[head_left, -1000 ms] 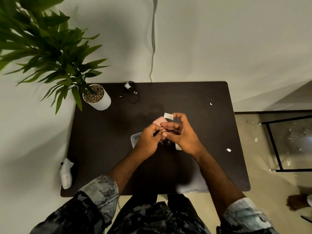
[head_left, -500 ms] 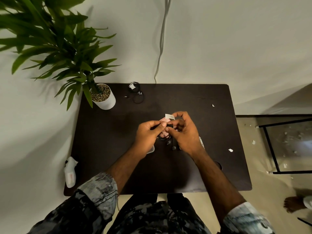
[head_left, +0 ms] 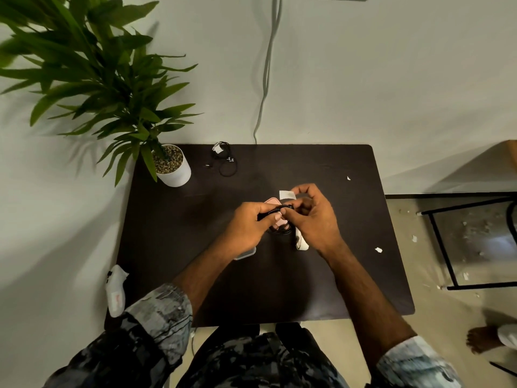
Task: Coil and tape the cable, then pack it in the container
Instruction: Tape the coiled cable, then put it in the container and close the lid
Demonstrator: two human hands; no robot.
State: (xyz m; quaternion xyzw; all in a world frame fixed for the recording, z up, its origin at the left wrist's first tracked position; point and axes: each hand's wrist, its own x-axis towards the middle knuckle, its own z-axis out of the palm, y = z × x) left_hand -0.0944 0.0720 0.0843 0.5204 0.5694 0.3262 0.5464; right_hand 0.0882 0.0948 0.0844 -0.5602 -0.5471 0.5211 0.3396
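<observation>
Over the middle of the dark table (head_left: 173, 247), my left hand (head_left: 249, 228) grips a coiled black cable (head_left: 279, 219). My right hand (head_left: 313, 217) pinches a white strip of tape (head_left: 287, 195) at the coil's top. A pink object (head_left: 272, 202) shows just behind the coil. Below my left hand, a corner of the clear container (head_left: 246, 254) peeks out. A white object (head_left: 300, 242) lies under my right hand, partly hidden.
A second black cable bundle (head_left: 223, 158) lies at the table's back edge beside a potted plant (head_left: 170, 166). A white tape dispenser (head_left: 116, 289) sits at the front left corner. Paper scraps (head_left: 378, 249) lie on the right. A black metal frame (head_left: 447, 247) stands right of the table.
My hands shifted slightly and the black coil now shows more clearly between them. The tape strip stays pinched above the coil.
</observation>
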